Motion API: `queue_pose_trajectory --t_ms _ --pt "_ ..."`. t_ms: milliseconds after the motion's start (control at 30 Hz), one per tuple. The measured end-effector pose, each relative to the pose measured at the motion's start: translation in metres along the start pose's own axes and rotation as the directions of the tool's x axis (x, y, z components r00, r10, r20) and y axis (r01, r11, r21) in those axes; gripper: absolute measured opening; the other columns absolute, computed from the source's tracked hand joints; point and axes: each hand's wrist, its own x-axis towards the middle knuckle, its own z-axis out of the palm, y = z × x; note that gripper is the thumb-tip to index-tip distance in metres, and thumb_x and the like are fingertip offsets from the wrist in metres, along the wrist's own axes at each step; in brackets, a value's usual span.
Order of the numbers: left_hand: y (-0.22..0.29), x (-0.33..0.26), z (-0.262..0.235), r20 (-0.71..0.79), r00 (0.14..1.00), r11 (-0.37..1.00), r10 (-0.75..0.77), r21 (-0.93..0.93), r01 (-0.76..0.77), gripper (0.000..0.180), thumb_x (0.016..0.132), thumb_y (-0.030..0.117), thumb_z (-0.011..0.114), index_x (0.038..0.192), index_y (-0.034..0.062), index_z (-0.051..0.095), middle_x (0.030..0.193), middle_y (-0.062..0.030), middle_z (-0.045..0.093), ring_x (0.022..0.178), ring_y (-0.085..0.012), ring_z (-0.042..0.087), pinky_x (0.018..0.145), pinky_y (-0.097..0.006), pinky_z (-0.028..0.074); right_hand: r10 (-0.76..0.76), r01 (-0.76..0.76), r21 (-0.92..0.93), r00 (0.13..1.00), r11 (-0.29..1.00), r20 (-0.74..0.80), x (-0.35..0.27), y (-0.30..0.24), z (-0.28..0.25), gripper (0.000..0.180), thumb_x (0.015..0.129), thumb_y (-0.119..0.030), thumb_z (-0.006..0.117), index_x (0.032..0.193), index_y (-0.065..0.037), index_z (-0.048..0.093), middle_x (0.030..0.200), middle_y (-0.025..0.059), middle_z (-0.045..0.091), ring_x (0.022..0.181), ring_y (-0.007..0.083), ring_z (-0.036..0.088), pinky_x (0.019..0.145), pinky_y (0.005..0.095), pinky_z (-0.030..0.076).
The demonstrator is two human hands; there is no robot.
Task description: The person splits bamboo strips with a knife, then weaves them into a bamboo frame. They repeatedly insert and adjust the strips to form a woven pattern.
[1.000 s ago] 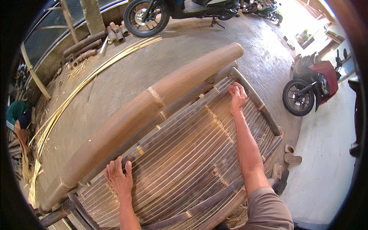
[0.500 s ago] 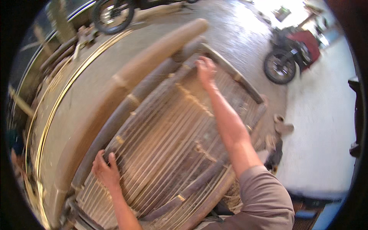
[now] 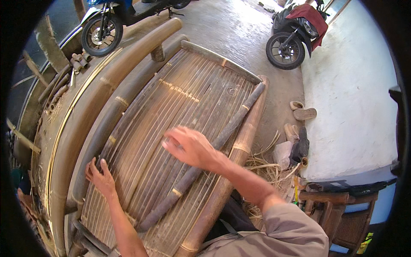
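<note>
A bamboo bench with a long slatted seat (image 3: pixel 165 103) lies in front of me. My left hand (image 3: pixel 102 177) is at its left side, thumb and fingers apart, touching the near end of a dark bamboo pole (image 3: pixel 124 115) along the slats' edge. My right hand (image 3: pixel 190 147) hovers above the middle of the seat. Its fingers are loosely bent and a little blurred, with a gap to the thumb and nothing visible between them. Another dark bamboo pole (image 3: pixel 186 182) lies slantwise across the slats, partly behind my right hand and forearm.
Thick curved bamboo rails (image 3: pixel 92 100) bound the bench's left side; a front rail (image 3: pixel 242 143) runs along its right. Long pale strips (image 3: pixel 79 92) lie on the floor at left. Two motorbikes (image 3: pixel 287 47) stand beyond. Sandals (image 3: pixel 305 113), shavings (image 3: pixel 269 169) and a wooden chair (image 3: pixel 342 214) are at right.
My right hand has left the pole at the far left edge of the seat and come back toward me over the slats. My left hand stays by the left edge; the view has shifted.
</note>
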Motion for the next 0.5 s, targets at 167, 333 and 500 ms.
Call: queue_pose_trajectory --t_ms 167,333,500 --pt "0.051 -0.052 -0.065 0.244 0.954 0.943 0.175 -0.320 -0.091 0.038 0.097 0.038 0.065 0.111 0.0029 0.069 0.110 -0.0161 0.065 0.108 -0.0356 0.058 0.096 -0.046 0.044 0.436 -0.469 -0.121 0.871 0.875 -0.226 -0.121 -0.007 0.000 0.039 0.095 -0.034 0.065 0.108 0.003 0.067 0.077 0.0178 0.071 0.074 0.0336 0.072 0.067 0.0418 0.057" --pt "0.095 -0.133 -0.111 0.342 0.886 0.934 0.311 -0.280 -0.220 0.046 0.091 0.047 0.069 0.111 0.0056 0.070 0.104 -0.0141 0.065 0.102 -0.0335 0.060 0.091 -0.046 0.046 0.645 -0.565 0.331 0.730 0.756 -0.226 -0.168 0.014 0.019 0.043 0.098 -0.031 0.063 0.116 0.008 0.065 0.086 0.0172 0.073 0.075 0.0207 0.073 0.067 0.0349 0.059" --pt "0.091 -0.165 -0.115 0.351 0.875 0.936 0.332 -0.236 -0.261 0.044 0.091 0.050 0.066 0.105 0.0094 0.070 0.100 -0.0109 0.063 0.098 -0.0301 0.061 0.088 -0.045 0.043 0.720 -0.368 0.828 0.691 0.424 -0.061 -0.174 0.021 0.021 0.050 0.102 -0.029 0.059 0.134 0.009 0.051 0.118 0.0267 0.065 0.095 0.0302 0.072 0.079 0.0363 0.061"
